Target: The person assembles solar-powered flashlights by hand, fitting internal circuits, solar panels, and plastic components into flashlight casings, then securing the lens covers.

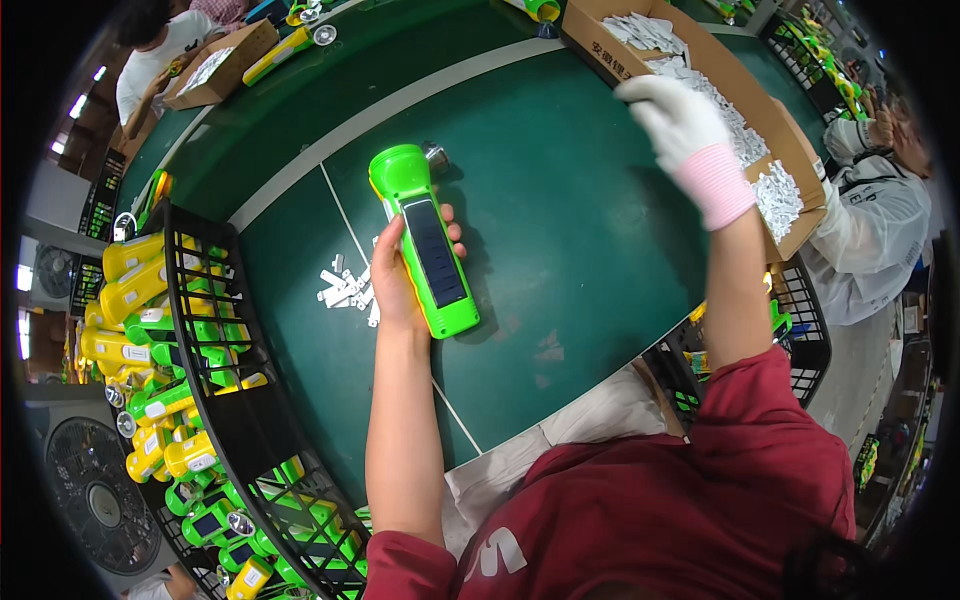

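My left hand (pixel 398 285) is wrapped around a green flashlight (pixel 418 215), its head pointing away from me. A dark solar panel (pixel 436 255) faces up on its body, and a yellow edge shows along the side. A shiny silver reflector piece (pixel 433 155) sits beside the flashlight's head; whether it is attached cannot be made out. My right hand (pixel 682 120), in a white glove with a pink cuff, is over the near left side of a cardboard box (pixel 800 160) of small white plastic pieces (pixel 735 130). Its fingers are blurred, so any grip is unclear.
Small white pieces (pixel 345 288) lie loose on the green table (pixel 560 230), left of my left hand. A black crate (pixel 215 330) full of yellow and green flashlights stands at the left. Co-workers sit at the far left and right. A fan (pixel 103 500) is at lower left.
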